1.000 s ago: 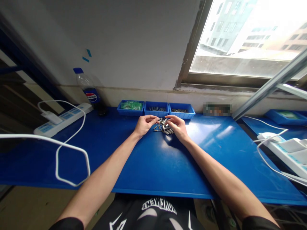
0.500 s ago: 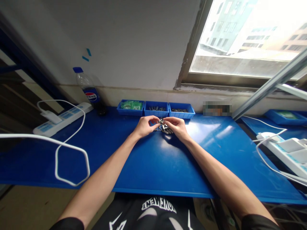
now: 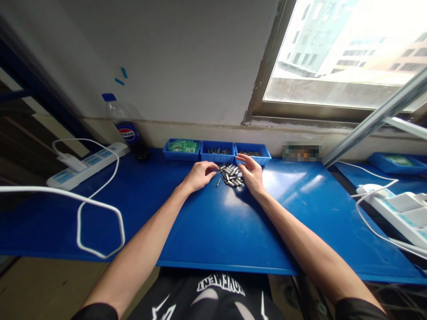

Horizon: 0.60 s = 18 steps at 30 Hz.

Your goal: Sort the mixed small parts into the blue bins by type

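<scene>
A pile of small silver-and-black metal cylinders [image 3: 232,181] lies on the blue table between my hands. My left hand [image 3: 200,175] is at the pile's left edge, its thumb and index finger pinched together at a thin small piece too tiny to name. At the right side of the pile is my right hand [image 3: 251,175], its fingers apart and nothing visible in them. Its fingertips reach toward the front of the right blue bin [image 3: 263,159], which holds thin dark pieces. One slim loose piece [image 3: 218,182] lies just left of the pile.
Along the wall stand a blue bin with green packets [image 3: 182,156] and a middle bin [image 3: 218,158] of small metal parts. A cola bottle [image 3: 128,133], a power strip [image 3: 90,164] and a white cable [image 3: 123,226] occupy the left. More power strips [image 3: 396,213] lie at the right.
My right hand has moved away from my left, up and to the right, and its fingers have spread. More of the pile shows. My left hand has shifted slightly left.
</scene>
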Each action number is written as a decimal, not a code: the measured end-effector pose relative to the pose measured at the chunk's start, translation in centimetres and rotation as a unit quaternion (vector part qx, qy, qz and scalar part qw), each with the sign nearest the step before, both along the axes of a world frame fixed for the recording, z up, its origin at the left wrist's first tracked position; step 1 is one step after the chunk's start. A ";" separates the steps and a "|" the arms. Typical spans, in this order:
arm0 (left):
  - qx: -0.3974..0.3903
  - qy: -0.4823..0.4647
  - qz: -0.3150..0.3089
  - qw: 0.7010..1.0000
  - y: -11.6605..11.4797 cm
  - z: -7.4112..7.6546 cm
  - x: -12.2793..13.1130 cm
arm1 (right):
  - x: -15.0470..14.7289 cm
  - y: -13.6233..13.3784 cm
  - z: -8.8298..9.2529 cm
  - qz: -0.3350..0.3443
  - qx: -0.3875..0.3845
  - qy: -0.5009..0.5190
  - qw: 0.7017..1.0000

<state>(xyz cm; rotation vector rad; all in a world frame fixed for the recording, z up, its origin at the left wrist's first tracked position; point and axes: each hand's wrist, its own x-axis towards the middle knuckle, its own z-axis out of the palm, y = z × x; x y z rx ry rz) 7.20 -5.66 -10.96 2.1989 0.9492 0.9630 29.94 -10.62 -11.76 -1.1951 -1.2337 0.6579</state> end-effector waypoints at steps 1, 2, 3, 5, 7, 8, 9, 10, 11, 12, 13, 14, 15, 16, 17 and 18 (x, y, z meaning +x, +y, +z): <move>-0.018 -0.028 0.005 0.999 -0.1 0.1 0.1 | -0.1 -0.2 0.2 0.003 -0.003 0.006 1.000; -0.041 -0.060 0.007 0.997 -0.2 0.2 0.3 | -0.2 -0.3 0.4 0.008 -0.007 0.011 1.000; -0.065 -0.092 0.008 0.994 -0.3 0.3 0.5 | -0.3 -0.5 0.7 0.015 -0.012 0.015 1.000; -0.108 -0.156 0.004 0.982 -0.4 0.5 0.8 | -0.5 -0.7 1.1 0.028 -0.021 0.018 0.999; -0.138 -0.206 -0.001 0.969 -0.6 0.5 1.2 | -0.5 -0.9 1.4 0.041 -0.029 0.020 0.999; -0.148 -0.223 -0.003 0.964 -0.6 0.4 1.4 | -0.6 -1.0 1.5 0.049 -0.031 0.021 0.998; -0.154 -0.236 -0.004 0.960 -0.7 0.4 1.5 | -0.6 -1.1 1.6 0.058 -0.033 0.022 0.998; -0.159 -0.245 -0.004 0.957 -0.7 0.3 1.7 | -0.6 -1.2 1.6 0.068 -0.033 0.023 0.997; -0.163 -0.252 -0.004 0.954 -0.7 0.3 1.8 | -0.7 -1.3 1.7 0.079 -0.034 0.024 0.996; -0.168 -0.258 -0.003 0.951 -0.8 0.3 1.9 | -0.7 -1.3 1.7 0.089 -0.034 0.025 0.995; -0.175 -0.263 -0.003 0.949 -0.8 0.2 1.9 | -0.8 -1.4 1.7 0.099 -0.035 0.026 0.994; -0.181 -0.266 -0.003 0.947 -0.8 0.3 2.0 | -0.9 -1.4 1.8 0.107 -0.037 0.027 0.993; -0.188 -0.268 -0.005 0.945 -0.8 0.3 2.0 | -1.0 -1.4 1.8 0.114 -0.041 0.027 0.992; -0.193 -0.269 -0.007 0.944 -0.9 0.3 2.0 | -1.0 -1.5 1.8 0.120 -0.045 0.025 0.991; -0.196 -0.269 -0.010 0.943 -0.9 0.4 2.0 | -1.1 -1.5 1.8 0.125 -0.049 0.024 0.991; -0.198 -0.269 -0.011 0.942 -0.9 0.4 2.0 | -1.2 -1.6 1.8 0.130 -0.052 0.023 0.990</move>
